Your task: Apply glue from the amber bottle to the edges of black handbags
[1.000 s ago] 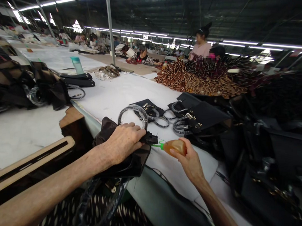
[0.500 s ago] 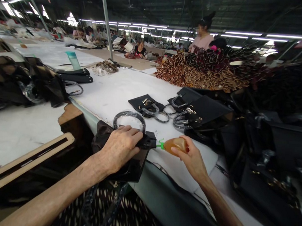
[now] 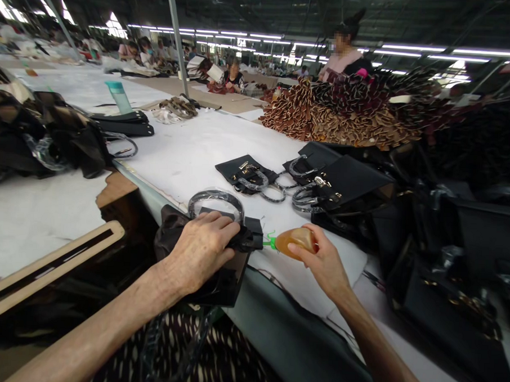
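Observation:
My left hand (image 3: 208,245) grips a black handbag (image 3: 229,280) at the table's near edge, its fingers curled over the bag's upper part. A plastic-wrapped handle (image 3: 216,196) loops up behind those knuckles. In my right hand (image 3: 322,256) is a squeeze bottle (image 3: 294,243) of amber liquid, lying on its side. Its green nozzle (image 3: 270,240) points left, and the tip is at the bag's right edge; whether it touches I cannot tell. Under my arms another wrapped handle hangs down in front of patterned cloth.
Several finished-looking black handbags (image 3: 344,183) lie ahead and to the right on the white table (image 3: 189,154). Behind them rises a pile of brown and maroon pieces (image 3: 346,116). A teal bottle (image 3: 119,98) stands at left, near a cardboard box (image 3: 117,199). Co-workers sit and stand farther back.
Both hands, the bag and the bottle keep almost the same pose. The view has shifted slightly, and the standing co-worker in the background has moved a little.

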A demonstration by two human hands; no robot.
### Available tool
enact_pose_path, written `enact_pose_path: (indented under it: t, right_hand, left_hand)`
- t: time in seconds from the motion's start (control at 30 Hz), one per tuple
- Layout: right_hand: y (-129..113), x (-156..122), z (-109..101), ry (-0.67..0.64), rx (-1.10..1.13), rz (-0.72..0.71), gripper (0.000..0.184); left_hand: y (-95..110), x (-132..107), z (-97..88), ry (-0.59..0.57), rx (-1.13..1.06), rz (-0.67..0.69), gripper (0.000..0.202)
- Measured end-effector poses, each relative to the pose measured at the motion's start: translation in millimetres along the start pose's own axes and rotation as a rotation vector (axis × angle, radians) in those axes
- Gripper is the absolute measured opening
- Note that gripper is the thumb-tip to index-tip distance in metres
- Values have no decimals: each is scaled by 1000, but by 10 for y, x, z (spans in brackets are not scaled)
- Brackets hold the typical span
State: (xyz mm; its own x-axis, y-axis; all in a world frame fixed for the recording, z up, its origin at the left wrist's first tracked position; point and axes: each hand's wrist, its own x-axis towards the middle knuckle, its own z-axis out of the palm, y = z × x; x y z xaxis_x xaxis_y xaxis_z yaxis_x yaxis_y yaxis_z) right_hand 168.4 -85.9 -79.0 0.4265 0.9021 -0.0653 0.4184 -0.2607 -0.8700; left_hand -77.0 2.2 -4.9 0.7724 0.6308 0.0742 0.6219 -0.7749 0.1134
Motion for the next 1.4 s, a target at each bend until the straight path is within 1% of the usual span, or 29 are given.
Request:
enact_pose_path:
  t: [0.2, 0.47, 0.67, 0.9, 1.23, 1.4]
  right_hand:
    - [-10, 16, -19, -36, 27, 21, 45]
    - [-58, 47, -79, -145, 127, 72, 31]
    - [-65, 44, -94, -139, 168, 105, 31]
    - [-41, 26, -68, -150, 174, 101, 29]
    - [-103, -41, -89, -203, 201, 110, 29]
    - [-175, -103, -102, -233, 210, 123, 29]
  left_hand:
    - [0, -34, 14, 13, -16, -2, 18]
    - [3, -53, 27, 25, -17, 9, 18]
    - [4, -56, 32, 40, -11, 24, 18]
    - [-8, -46, 49, 50, -12, 26, 17]
    - [-1, -62, 43, 27, -19, 14, 16]
    - [27, -44, 3, -19, -31, -6, 16]
